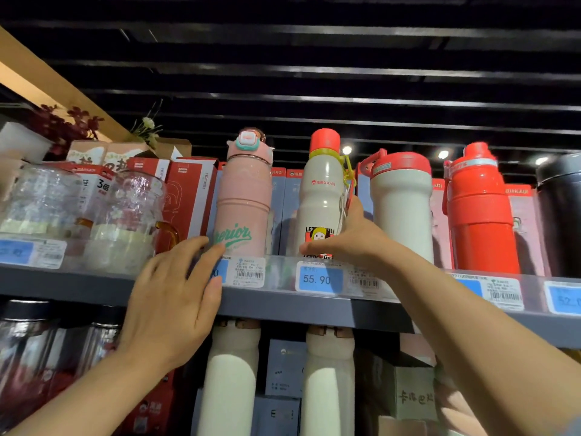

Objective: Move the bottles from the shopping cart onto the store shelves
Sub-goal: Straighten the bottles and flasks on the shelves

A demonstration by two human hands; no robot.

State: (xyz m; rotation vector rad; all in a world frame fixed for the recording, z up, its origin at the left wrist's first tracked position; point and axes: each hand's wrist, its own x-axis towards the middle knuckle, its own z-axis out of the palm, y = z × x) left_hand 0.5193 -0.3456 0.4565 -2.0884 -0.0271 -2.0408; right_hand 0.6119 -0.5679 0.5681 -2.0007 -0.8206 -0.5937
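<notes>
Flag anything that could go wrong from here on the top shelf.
1. The right hand grips the white bottle low down; tall and narrow, it might tip toward the pink bottle.
2. The left hand reaches over the shelf edge near the price tags and could knock one loose.

Dark slatted ceiling (314, 73), round spotlights (347, 150), wooden beam (47, 80).

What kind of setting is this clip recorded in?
A retail store's drinkware aisle, most likely. Price tags with barcodes line the shelf edge, boxed stock stands behind display bottles, and the right hand grips a white bottle on the shelf.
</notes>
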